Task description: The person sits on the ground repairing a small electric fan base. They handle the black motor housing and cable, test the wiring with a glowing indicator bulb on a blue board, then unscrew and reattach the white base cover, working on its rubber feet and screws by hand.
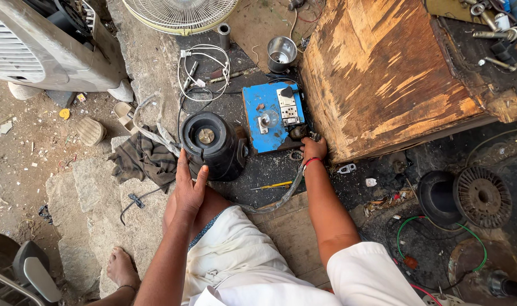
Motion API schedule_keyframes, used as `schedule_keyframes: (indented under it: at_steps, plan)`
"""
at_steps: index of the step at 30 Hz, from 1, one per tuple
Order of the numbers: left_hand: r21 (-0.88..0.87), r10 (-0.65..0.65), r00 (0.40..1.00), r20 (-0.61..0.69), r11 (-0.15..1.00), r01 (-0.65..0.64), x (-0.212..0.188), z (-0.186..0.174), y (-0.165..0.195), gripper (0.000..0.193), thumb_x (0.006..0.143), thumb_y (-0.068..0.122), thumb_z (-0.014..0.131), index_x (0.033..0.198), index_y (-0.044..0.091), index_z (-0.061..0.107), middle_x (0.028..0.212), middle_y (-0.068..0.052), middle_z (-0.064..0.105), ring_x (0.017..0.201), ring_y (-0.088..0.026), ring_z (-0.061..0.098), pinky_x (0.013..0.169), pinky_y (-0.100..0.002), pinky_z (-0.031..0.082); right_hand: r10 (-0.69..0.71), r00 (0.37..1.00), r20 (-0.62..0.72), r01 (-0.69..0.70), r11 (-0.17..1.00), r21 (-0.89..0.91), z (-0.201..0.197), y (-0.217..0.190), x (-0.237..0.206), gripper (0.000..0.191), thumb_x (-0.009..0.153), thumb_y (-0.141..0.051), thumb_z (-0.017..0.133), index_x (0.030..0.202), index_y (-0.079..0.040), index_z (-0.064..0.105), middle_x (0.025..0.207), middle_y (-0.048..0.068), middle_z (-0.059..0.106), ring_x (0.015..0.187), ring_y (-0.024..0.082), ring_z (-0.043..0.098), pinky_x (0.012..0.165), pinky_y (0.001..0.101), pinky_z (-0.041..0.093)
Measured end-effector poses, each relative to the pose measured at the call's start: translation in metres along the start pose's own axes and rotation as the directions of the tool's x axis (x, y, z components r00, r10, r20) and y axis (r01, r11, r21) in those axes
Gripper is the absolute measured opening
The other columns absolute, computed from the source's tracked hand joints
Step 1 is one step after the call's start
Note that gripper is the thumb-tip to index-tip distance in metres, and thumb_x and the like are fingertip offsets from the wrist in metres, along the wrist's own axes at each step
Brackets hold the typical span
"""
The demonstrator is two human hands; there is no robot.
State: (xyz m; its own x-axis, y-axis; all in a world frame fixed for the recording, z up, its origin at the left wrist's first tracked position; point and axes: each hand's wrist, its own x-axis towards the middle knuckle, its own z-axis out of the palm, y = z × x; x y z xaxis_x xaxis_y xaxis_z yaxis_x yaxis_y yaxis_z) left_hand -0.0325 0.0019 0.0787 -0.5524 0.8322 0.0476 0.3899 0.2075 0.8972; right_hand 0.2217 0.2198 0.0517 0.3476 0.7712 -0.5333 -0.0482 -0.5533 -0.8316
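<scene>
You sit on the ground, looking down at your two bare arms and white clothes. Your left hand [189,187] lies flat, fingers straight and close together, gripping nothing; its fingertips touch the lower left side of one black motor base [211,144]. The base stands upright at about 11 o'clock from your lap, with a brass coupling on top.

Your right hand [313,149] reaches to 12 o'clock and rests at the lower right corner of one blue switchboard [271,116], beside a dark knob there. Its fingers curl downward, but you cannot tell whether they clamp anything. One red band circles that wrist.

The switchboard lies flat just right of the base, carrying one grey socket plate and one small lamp. One yellow screwdriver [273,185] lies between your two arms, just below the base. One coil of white cable [204,71] sits at 12 o'clock beyond the base. One steel cup [282,53] stands further out, above the board.

One worn wooden box [394,73] fills the 1 o'clock area, touching the board's right edge. At 3 o'clock lie two round parts: one black cone [437,195] and one rusty winding disc [483,195], side by side. One dark cloth [142,158] lies at 10 o'clock, one fan grille [179,14] at the top edge, and one grey cooler [37,48] at top left. One bare foot [121,266] shows at 8 o'clock.
</scene>
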Motion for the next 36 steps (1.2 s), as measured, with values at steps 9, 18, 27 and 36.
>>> schedule_keyframes:
  at_steps: [9,18,27,36]
  plan:
    - [-0.002,-0.004,1.000,0.004,1.000,0.004,0.000,-0.001,0.002,0.087,0.100,0.050,0.060,0.161,-0.002,0.026,0.161,-0.027,0.038,0.150,-0.037,0.038,0.122,-0.043,0.030,-0.034,0.997,0.074,0.039,0.997,-0.069,-0.009,0.004,-0.004,0.044,0.078,0.003,0.071,0.117,-0.014,0.059,0.086,0.006,0.070,0.060,0.019,0.064,0.044,0.0326,0.039]
    - [0.017,-0.024,1.000,0.006,1.000,0.024,-0.001,-0.001,-0.002,0.087,0.099,0.050,0.059,0.161,-0.002,0.026,0.162,-0.027,0.037,0.150,-0.037,0.037,0.122,-0.042,0.030,-0.072,0.964,0.256,0.103,0.988,-0.112,-0.035,0.004,0.004,0.030,0.083,-0.004,0.075,0.108,-0.012,0.059,0.089,0.002,0.069,0.069,0.015,0.065,0.050,0.0327,0.043]
    - [0.026,-0.032,0.999,0.003,0.999,0.032,-0.003,0.002,-0.012,0.085,0.101,0.049,0.058,0.161,-0.001,0.026,0.163,-0.026,0.036,0.151,-0.037,0.036,0.122,-0.043,0.029,-0.001,0.923,0.385,-0.050,0.991,0.121,-0.058,-0.009,0.019,0.028,0.099,-0.028,0.047,0.118,-0.015,0.063,0.095,0.005,0.068,0.070,0.016,0.064,0.056,0.0347,0.046]
    - [-0.013,0.007,1.000,-0.007,1.000,-0.007,-0.002,0.003,-0.019,0.085,0.101,0.049,0.058,0.160,-0.004,0.027,0.162,-0.027,0.037,0.150,-0.037,0.039,0.122,-0.043,0.030,-0.163,0.829,0.535,0.377,0.870,-0.318,-0.025,-0.061,0.030,0.058,0.097,-0.017,0.060,0.153,-0.011,0.047,0.124,0.009,0.070,0.100,0.019,0.069,0.090,0.0344,0.057]
